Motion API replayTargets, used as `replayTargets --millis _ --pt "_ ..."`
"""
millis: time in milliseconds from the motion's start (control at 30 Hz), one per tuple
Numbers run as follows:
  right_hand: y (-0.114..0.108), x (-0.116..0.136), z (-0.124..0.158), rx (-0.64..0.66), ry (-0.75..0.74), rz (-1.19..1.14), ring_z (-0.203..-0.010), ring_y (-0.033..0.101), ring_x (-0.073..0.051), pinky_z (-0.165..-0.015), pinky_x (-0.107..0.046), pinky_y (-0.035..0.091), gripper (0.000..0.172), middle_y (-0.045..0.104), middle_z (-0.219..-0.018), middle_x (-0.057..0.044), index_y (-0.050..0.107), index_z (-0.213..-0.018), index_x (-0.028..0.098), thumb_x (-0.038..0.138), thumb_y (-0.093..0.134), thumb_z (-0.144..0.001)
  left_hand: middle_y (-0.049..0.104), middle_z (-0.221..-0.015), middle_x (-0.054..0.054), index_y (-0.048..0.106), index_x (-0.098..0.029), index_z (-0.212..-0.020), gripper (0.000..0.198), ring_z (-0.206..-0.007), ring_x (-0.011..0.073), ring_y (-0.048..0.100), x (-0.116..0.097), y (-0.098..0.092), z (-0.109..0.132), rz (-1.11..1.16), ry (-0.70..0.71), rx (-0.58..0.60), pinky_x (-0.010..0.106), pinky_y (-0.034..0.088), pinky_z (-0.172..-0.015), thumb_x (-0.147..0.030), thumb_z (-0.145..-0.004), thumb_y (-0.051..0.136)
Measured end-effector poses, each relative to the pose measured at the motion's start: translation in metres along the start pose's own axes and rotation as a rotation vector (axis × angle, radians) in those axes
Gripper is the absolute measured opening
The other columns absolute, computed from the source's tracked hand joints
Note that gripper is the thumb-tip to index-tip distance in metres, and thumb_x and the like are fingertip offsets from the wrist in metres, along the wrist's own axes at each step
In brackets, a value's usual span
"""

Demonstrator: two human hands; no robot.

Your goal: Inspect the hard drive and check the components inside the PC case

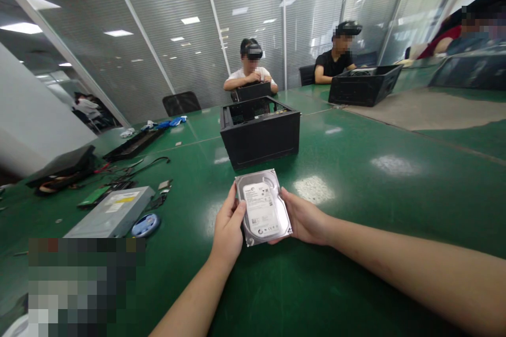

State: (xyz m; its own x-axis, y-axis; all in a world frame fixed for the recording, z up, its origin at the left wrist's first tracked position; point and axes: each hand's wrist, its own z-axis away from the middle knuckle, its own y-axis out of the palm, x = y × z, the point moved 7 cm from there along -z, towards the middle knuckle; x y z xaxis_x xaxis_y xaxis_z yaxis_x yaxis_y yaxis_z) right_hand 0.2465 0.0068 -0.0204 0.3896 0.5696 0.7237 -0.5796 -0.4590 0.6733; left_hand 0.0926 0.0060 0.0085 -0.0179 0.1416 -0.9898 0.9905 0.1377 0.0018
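A silver hard drive (262,209) with a white printed label is held between my two hands, label side up, over the green table. My left hand (229,224) grips its left edge, thumb resting on the top face. Along the right edge my right hand (304,216) is closed on the drive, some of its fingers hidden beneath. Just beyond the drive stands a black computer case (261,137), its top open and metal parts showing inside.
On the left lie a silver optical drive (113,213), a blue round spool-like item (146,225), a green circuit board (95,196), cables and black panels (134,142). Across the table two people sit behind black cases (361,87). A brown sheet (419,108) covers the far right.
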Motion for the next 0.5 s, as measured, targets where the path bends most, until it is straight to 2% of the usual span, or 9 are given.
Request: replayTargets --millis 267,400,500 --pt "-0.0049 -0.0006 -0.0021 -0.068 -0.031 0.013 -0.094 0.07 -0.029 -0.071 -0.047 0.059 0.046 0.067 -0.12 -0.019 0.05 -0.134 0.014 0.043 0.041 -0.099 0.057 -0.142 0.005 0.046 -0.029 -0.144 0.059 -0.126 0.0245 0.055 -0.0029 0.0 0.0012 -0.024 0.021 -0.006 0.037 0.042 -0.108 -0.039 -0.088 0.06" --pt "-0.0043 -0.0001 -0.0007 -0.067 -0.034 0.001 -0.094 0.071 -0.029 -0.071 -0.047 0.059 0.045 0.068 -0.118 -0.019 0.051 -0.133 0.015 0.043 0.041 -0.1 0.056 -0.144 0.004 0.044 -0.03 -0.145 0.059 -0.127 0.0243 0.055 -0.0055 0.0011 0.0031 -0.029 0.031 -0.008 0.037 0.044 -0.107 -0.04 -0.089 0.058" --pt "-0.0053 -0.0001 -0.0006 -0.067 -0.034 -0.009 -0.093 0.071 -0.029 -0.07 -0.048 0.059 0.044 0.068 -0.118 -0.019 0.052 -0.132 0.015 0.042 0.04 -0.1 0.052 -0.147 0.002 0.046 -0.03 -0.144 0.055 -0.134 0.0224 0.049 -0.0093 0.0007 0.0045 -0.05 0.062 -0.023 0.035 0.039 -0.112 -0.04 -0.091 0.057"
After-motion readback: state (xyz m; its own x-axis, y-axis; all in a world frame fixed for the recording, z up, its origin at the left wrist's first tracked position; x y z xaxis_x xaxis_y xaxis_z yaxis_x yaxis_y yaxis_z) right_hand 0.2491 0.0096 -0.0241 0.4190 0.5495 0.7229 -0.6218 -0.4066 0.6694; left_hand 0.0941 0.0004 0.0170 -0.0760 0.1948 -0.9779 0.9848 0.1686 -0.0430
